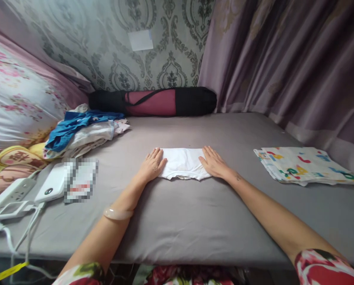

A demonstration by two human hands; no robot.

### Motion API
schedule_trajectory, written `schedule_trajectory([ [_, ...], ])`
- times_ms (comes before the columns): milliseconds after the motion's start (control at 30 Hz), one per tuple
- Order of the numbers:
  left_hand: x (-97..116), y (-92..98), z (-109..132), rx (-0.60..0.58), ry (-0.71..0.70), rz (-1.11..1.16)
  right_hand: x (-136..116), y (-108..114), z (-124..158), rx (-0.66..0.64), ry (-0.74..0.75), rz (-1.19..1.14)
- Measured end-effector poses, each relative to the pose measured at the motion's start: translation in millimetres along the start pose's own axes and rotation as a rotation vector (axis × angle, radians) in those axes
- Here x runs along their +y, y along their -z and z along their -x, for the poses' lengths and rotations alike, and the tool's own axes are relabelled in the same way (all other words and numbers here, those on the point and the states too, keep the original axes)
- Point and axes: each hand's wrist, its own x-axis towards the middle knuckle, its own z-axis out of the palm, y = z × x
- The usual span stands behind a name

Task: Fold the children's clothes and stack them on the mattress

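A small white garment point(183, 163), folded into a flat rectangle, lies on the grey bed sheet point(195, 221) in front of me. Its near edge is uneven, with what looks like a curved neckline. On its left edge rests my left hand point(153, 163), palm down with the fingers stretched out. My right hand point(214, 161) lies flat over the right edge in the same way, thumb pointing inward. Neither hand grips the cloth. A pale bangle point(118, 214) circles my left wrist.
Folded cloth with colourful prints point(307, 164) lies at the right. A heap of clothes with a blue garment point(73, 126) sits at the left. Nearer are a power strip point(12, 198), a white device point(54, 182) and cables. A black and pink bag point(153, 103) lies along the wall.
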Motion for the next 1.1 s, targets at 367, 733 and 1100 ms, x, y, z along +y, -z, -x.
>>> schedule_trajectory([
  [367,-19.5,-7.1,1.3,0.113,-0.027,0.106,-64.6,12.1,-11.0,0.140,0.249,0.091],
  [733,-28.5,-13.6,-0.1,0.272,-0.111,0.163,-75.9,-5.0,-21.3,0.097,0.350,0.059],
  [1100,-37.0,-17.8,-2.2,0.357,-0.150,0.228,-96.2,-1.1,-29.9,0.082,0.603,0.091],
])
